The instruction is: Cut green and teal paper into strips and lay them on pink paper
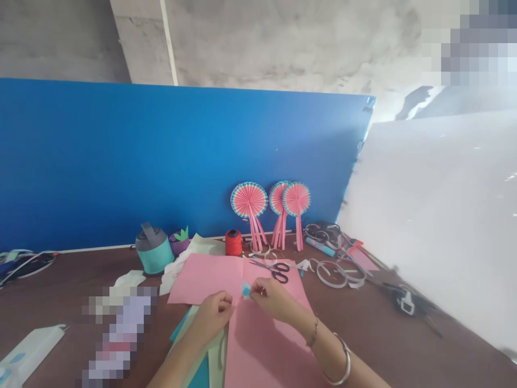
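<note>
Over sheets of pink paper [266, 345], both hands are close together. My right hand [271, 297], with bracelets at the wrist, pinches a small light-blue piece [246, 290], which looks like paper. To its left, my left hand [213, 312] has its fingers curled and pressed together near the pink paper's edge; anything between them is too small to make out. Scissors [274, 268] with dark handles lie on the pink paper, just beyond my right hand. Green and blue sheets [202, 372] stick out beneath my left forearm.
Pink pleated paper fans [249, 200] lean against a blue panel [161, 151]. Before it stand a red thread spool [233, 243], a teal container [154, 250] and a purple pot [179, 242]. Rolls of white strip [332, 274] lie at right; a white package [30, 355] is at left.
</note>
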